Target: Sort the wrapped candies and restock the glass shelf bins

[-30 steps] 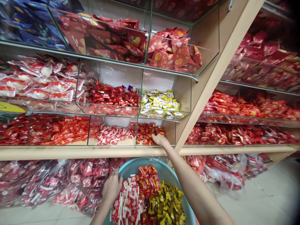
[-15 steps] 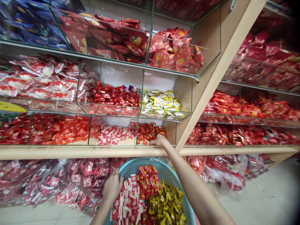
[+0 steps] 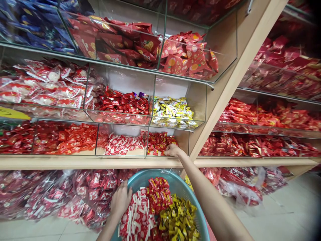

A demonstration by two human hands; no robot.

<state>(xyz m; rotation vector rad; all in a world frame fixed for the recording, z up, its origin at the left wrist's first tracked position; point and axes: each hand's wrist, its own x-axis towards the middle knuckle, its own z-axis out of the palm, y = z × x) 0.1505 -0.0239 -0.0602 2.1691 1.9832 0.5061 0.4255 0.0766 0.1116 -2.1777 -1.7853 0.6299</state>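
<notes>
A round teal plastic basin (image 3: pixel 140 176) sits below the shelf, with wrapped sweets in separate heaps: red-and-white sticks (image 3: pixel 136 214), red-and-yellow packets (image 3: pixel 160 194) and gold wrappers (image 3: pixel 179 217). My left hand (image 3: pixel 121 199) is closed over the basin's left rim, fingers curled inward. Up in the bottom shelf's right-hand bin, my right hand (image 3: pixel 173 150) reaches over the low glass front. Its fingers are bent together against small red-and-yellow sweets (image 3: pixel 159 141); what lies inside them is hidden.
Left of that bin, a glass divider sets off red-and-white sweets (image 3: pixel 124 144). Yellow-and-white sweets (image 3: pixel 173 110) fill a bin above. A slanting wooden post (image 3: pixel 218 100) stands right of my hand. Bulging plastic bags of sweets (image 3: pixel 92 194) lie under the wooden ledge (image 3: pixel 62 163).
My right hand has shifted slightly to the right within the bin. My left hand and the basin stay where they were.
</notes>
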